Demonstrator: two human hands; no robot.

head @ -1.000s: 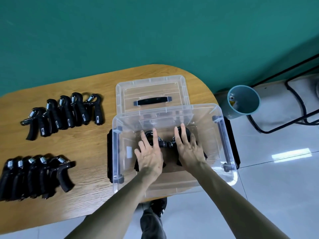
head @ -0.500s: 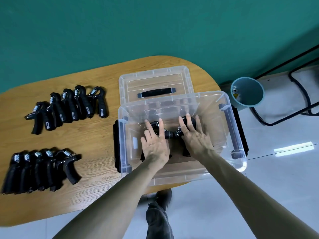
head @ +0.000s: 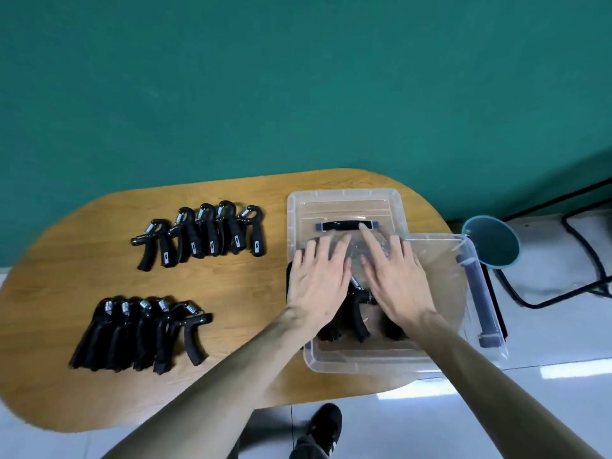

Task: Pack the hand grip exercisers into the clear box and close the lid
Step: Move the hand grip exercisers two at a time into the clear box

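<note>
Left hand: seen over the clear box, palm down, fingers straight & spread; left hand holds nothing. Whether it touches the exercisers below can't be told.
Right hand: right hand is held flat beside the left, fingers extended & slightly apart, nothing gripped. Fingertips reach twd the far rim of the box, near the lid's handle.
Clear box: set at the right end of the wooden table, near edge overhanging the table edge a bit. Dark latch is seen on its right side.
Exercisers in box: black hand grip exercisers lie on the box floor, mostly hidden under both hands; one w/ spring uppermost is seen in the gap betw. the hands. Count can't be told.
Lid: clear lid lies flat on the table just behind the box, black handle across its middle. Box isn't covered yet.
Far row: five black exercisers are laid side by side on the table, left of the lid, springs twd the wall.
Near row: a second group of exercisers is packed close together at the table's near left, springs up top; approx. five, overlap makes the count unsure.
Wall: green wall is seen behind the table.
Bin: round teal bin stands on the floor just right of the table.
Floor: a black shoe is seen on pale tiles below the table edge.
</note>
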